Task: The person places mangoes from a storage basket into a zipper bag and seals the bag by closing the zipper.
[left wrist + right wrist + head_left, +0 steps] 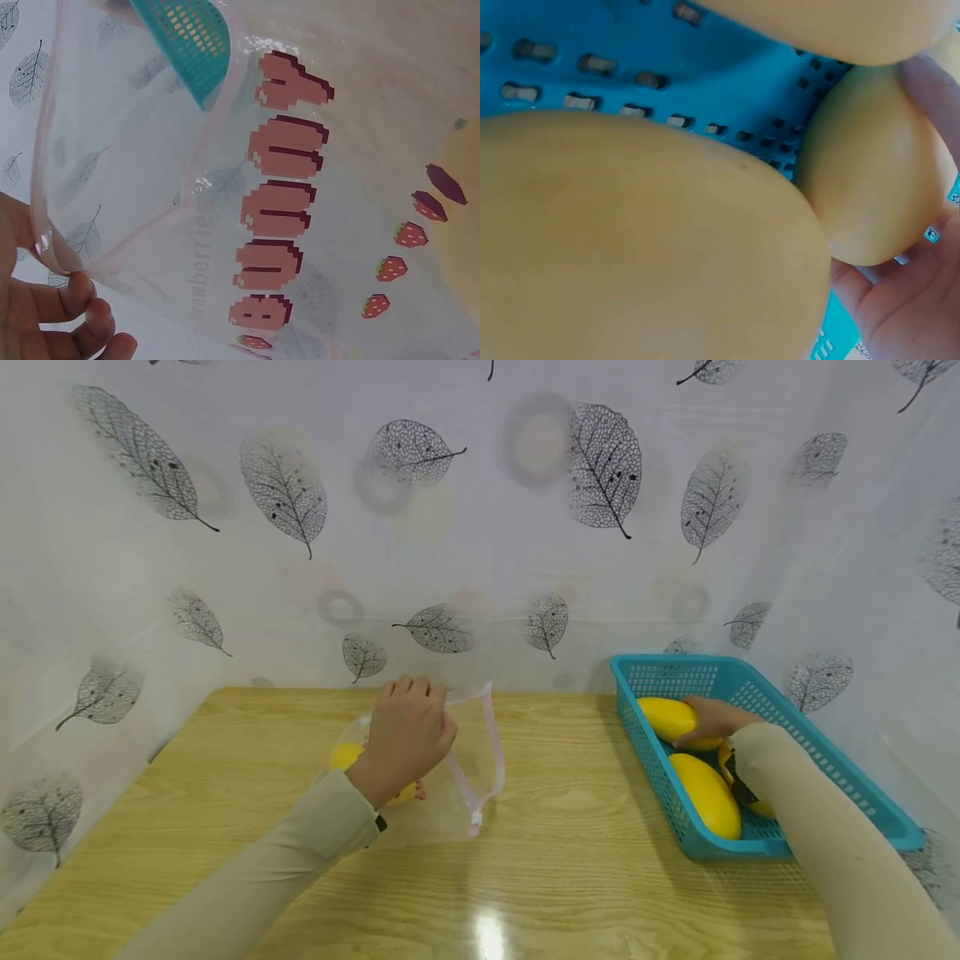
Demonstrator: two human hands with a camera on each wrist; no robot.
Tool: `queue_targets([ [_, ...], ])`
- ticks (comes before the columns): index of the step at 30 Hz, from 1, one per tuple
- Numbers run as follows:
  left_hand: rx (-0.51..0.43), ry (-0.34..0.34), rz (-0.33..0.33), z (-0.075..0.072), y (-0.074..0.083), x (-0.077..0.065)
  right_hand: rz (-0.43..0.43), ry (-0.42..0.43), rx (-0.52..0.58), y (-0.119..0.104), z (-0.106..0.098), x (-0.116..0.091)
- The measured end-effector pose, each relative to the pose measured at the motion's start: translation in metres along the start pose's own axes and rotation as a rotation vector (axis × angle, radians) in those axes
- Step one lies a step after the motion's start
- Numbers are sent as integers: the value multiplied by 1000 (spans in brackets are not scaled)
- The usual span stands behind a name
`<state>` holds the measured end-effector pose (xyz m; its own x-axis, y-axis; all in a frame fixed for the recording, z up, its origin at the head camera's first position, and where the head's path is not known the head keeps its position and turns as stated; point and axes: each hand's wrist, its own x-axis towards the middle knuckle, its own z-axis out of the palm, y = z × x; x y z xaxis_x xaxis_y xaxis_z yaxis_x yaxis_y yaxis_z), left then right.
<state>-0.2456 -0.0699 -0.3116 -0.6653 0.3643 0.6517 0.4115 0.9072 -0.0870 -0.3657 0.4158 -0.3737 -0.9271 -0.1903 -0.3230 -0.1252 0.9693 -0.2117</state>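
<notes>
My left hand (408,731) pinches the rim of a clear plastic zip bag (461,756) with a pink edge and slider. In the left wrist view, thumb and fingers hold the bag's rim, and its mouth gapes. Pink lettering and strawberries are printed on the bag. A yellow fruit (346,756) shows inside, partly hidden by the hand. At the right, my right hand (716,722) reaches into a blue basket (660,777) and grips a smooth, mango-like yellow fruit (874,169). Beside it lies another yellow fruit (707,797); a further one (761,808) is partly behind the wrist.
The bag and basket stand on a wood-grain table (555,860), with bare tabletop between them. Behind the table hangs a pale curtain (480,552) with printed leaves. The basket's perforated walls rise around the fruit.
</notes>
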Motion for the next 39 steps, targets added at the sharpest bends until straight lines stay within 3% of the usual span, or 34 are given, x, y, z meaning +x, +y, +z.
queue_targets([
  [39,3,5,-1,-1,-2,0,-15,68,-49,1,-19,-15],
])
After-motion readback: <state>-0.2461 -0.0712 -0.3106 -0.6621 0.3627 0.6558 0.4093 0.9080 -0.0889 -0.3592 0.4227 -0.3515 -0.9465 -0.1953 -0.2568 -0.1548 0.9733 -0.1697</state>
